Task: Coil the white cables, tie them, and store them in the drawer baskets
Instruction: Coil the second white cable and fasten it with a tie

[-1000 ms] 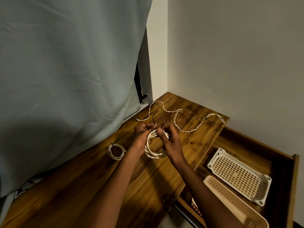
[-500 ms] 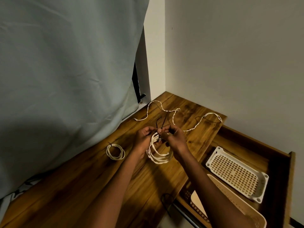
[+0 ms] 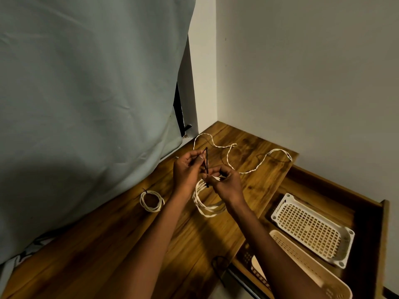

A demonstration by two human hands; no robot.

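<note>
A coiled white cable (image 3: 205, 203) hangs between my hands above the wooden desk (image 3: 112, 251). My left hand (image 3: 187, 169) pinches a black tie (image 3: 206, 160) that stands upright from the coil's top. My right hand (image 3: 226, 182) grips the top of the coil where the tie wraps it. A smaller tied white coil (image 3: 151, 200) lies on the desk to the left. An uncoiled white cable (image 3: 239, 156) snakes across the desk's far corner. The open drawer at the right holds a white basket (image 3: 311, 229) and a beige basket (image 3: 311, 268).
A grey-green curtain (image 3: 86, 104) hangs along the desk's left side, and white walls meet at the far corner. A black looped cord (image 3: 219, 265) lies at the desk's near edge beside the drawer front (image 3: 244, 279).
My left hand has risen and drawn the black tie upward from the coil. My right hand stays on the coil's top. The view has shifted slightly.
</note>
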